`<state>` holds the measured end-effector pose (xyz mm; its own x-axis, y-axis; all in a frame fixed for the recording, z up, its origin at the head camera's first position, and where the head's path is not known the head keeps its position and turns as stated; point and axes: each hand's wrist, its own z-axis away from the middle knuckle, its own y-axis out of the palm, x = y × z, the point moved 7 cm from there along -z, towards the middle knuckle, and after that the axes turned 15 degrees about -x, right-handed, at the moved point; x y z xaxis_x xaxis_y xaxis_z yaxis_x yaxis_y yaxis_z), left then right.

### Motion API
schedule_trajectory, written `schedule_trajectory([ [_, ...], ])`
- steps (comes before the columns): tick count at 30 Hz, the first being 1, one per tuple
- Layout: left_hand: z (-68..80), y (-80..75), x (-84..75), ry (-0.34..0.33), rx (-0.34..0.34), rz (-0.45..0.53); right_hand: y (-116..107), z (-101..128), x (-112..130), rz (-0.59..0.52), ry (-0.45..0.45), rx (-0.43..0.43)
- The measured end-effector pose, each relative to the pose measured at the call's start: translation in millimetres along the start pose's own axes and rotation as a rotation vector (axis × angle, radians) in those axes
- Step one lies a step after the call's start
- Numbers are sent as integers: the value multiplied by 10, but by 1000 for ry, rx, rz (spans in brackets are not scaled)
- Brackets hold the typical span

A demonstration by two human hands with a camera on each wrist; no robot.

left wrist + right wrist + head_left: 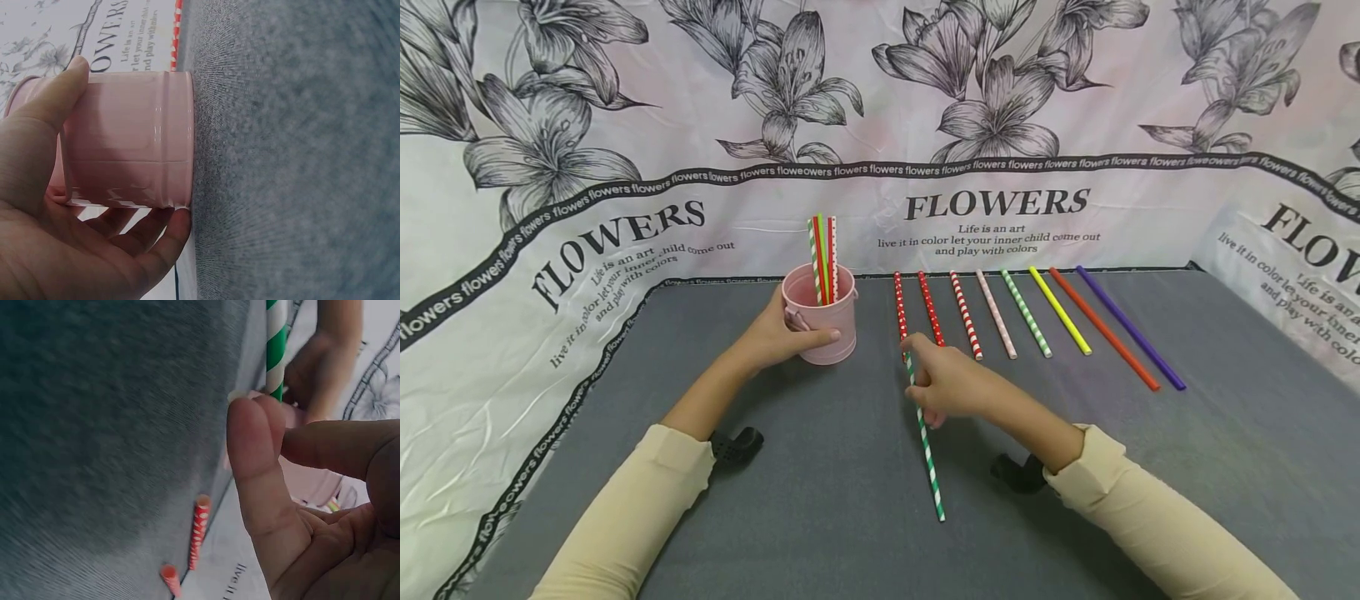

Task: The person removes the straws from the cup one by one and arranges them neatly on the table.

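Grey felt-like mat (820, 517) covers the work surface, evenly lit, soft shadows only. Behind and on both sides, a wrinkled white backdrop sheet (490, 350) printed with black-outlined lilies, a black "flowers" band and large "FLOWERS" lettering above small slogan lines.

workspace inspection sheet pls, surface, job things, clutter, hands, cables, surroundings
surface: grey felt-like table cover, flat.
job's things: pink bucket upright, with several straws standing in it; green striped straw in the right hand; eight straws in a row lying on the cover.
clutter: nothing seen.
hands: left hand grips the pink bucket; right hand pinches the green striped straw.
cables: nothing seen; black wrist mounts under both forearms.
surroundings: white flower-print backdrop behind and on both sides.
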<state>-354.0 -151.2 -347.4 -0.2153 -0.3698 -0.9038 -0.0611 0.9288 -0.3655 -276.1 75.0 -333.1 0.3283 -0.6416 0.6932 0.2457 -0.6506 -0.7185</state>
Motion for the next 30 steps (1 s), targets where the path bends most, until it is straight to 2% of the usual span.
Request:
schedule_trajectory([
  [4, 0, -10, -7, 0, -1, -3, 53, 16, -17, -33, 5, 65],
  [9, -10, -24, -14, 2, -6, -13, 87, 15, -46, -23, -13, 136],
  [19, 10, 13, -14, -21, 15, 21, 125, 1, -118, 11, -35, 156],
  [30, 6, -8, -17, 2, 2, 7, 129, -21, -108, 26, -75, 173],
])
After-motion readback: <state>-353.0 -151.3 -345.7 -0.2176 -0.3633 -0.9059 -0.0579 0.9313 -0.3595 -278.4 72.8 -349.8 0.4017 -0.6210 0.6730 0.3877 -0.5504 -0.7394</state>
